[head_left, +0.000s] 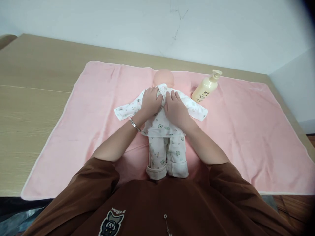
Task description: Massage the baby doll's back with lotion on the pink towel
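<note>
A baby doll with a bald head [163, 78] lies on a pink mat [98, 95], no facial features showing. It wears a white printed top [159, 126] with both sleeves spread outward, and white printed trousers [177, 152] with folded cuffs. My left hand [151, 102], below a silver bangle [134, 124], rests on the left side of the top near the collar, fingers extended. Across from it, my right hand [176, 106] lies on the right side of the top, fingers extended and slightly bent. Between the hands, the cloth is bunched at the neck.
A cream pump bottle [205, 88] is on the mat beyond the doll's right-hand sleeve, slanting in view; whether it stands or lies I cannot tell. The mat covers much of a wooden table [29, 105]. A pale wall [123, 29] rises behind the table's far edge.
</note>
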A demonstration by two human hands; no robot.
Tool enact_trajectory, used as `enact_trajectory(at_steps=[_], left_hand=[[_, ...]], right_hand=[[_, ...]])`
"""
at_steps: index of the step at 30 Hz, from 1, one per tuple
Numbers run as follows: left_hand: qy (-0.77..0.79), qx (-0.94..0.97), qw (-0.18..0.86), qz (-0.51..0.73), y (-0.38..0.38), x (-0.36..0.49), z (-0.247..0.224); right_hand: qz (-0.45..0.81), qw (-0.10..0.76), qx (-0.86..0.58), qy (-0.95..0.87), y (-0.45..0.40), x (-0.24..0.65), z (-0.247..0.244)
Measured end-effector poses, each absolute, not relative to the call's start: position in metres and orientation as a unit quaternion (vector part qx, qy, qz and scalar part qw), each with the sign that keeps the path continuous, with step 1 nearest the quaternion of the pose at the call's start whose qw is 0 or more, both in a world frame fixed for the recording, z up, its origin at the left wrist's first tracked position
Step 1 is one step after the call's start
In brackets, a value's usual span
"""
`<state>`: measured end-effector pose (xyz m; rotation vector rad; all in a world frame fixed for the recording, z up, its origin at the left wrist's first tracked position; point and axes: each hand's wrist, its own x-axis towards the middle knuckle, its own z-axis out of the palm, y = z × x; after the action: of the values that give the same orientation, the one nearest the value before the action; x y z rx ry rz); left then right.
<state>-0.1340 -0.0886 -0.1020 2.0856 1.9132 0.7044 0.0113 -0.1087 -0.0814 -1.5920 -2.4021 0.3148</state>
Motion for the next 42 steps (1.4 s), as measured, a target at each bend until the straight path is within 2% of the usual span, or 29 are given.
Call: enact_trajectory(at_steps=[8,17,23,26,33,42], left_hand=[[0.656,0.690,0.088,0.294,-0.091,-0.128,-0.121],[0.671,0.695,0.074,0.247,-0.121,-0.105,-0.101],[0.661,0.705,0.109,0.232,-0.104,-0.122,-0.096],[0.664,0.698,0.133,0.231,-0.095,-0.132,-0.096],[0.661,0.709,0.080,0.234,-0.124,-0.109,-0.094],[0.627,0.749,0.104,0.189,-0.084,-0.143,-0.098]], right_hand=[[0.146,0.150,-0.579,-0.788,-0.072,0.017,-0.092],[0.184,0.128,-0.569,-0.791,-0.064,0.030,-0.088],[0.107,0.063,-0.578,-0.807,-0.101,0.015,-0.071],[0.086,0.072,-0.564,-0.818,-0.116,0.010,-0.065],[0.155,0.125,-0.552,-0.810,-0.070,0.034,-0.079],[0.079,0.091,-0.553,-0.825,-0.113,0.011,-0.065]])
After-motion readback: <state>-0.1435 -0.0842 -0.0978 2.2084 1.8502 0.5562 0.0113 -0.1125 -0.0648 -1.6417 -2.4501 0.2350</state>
